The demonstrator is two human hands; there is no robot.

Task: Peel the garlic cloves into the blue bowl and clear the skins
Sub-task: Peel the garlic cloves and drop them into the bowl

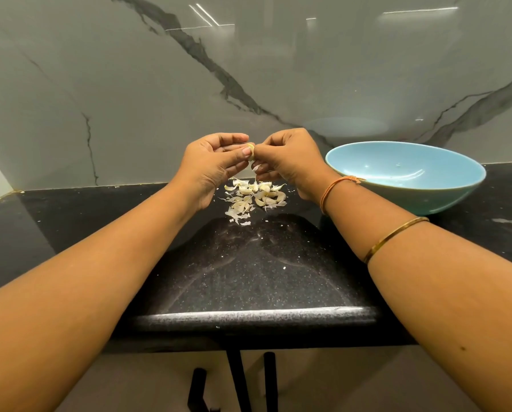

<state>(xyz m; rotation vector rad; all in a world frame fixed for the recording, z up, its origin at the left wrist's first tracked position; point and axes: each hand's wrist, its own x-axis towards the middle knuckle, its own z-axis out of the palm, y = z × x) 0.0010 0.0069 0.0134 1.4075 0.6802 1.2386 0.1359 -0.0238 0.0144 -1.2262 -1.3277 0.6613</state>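
Grey marble wall (100,99) with dark veins at the back, black speckled desk (248,278) in front of it, glossy, rounded front edge.

Left hand (211,162) is raised above the desk, grip closed: thumb and fingers pinch a garlic clove (251,150) at its left side.

Clove sits between both hands, pale, partly skinned, held in the air above the pile (254,197).

Pile = loose cloves plus papery skins, lying on the desk directly under the hands, with small flakes scattered around it towards the front edge.

Right hand (290,162) has its grip closed on the same clove from the right, thumb and forefinger at it. A scrap of skin (256,167) hangs just below those fingers.

Orange thread (332,190) sits on the right wrist, gold bangle (394,237) further up the forearm.

Blue bowl (444,197) stands upright on the desk right of the right hand, near it but apart, close to the wall. Tiny pale specks show on its inner wall.
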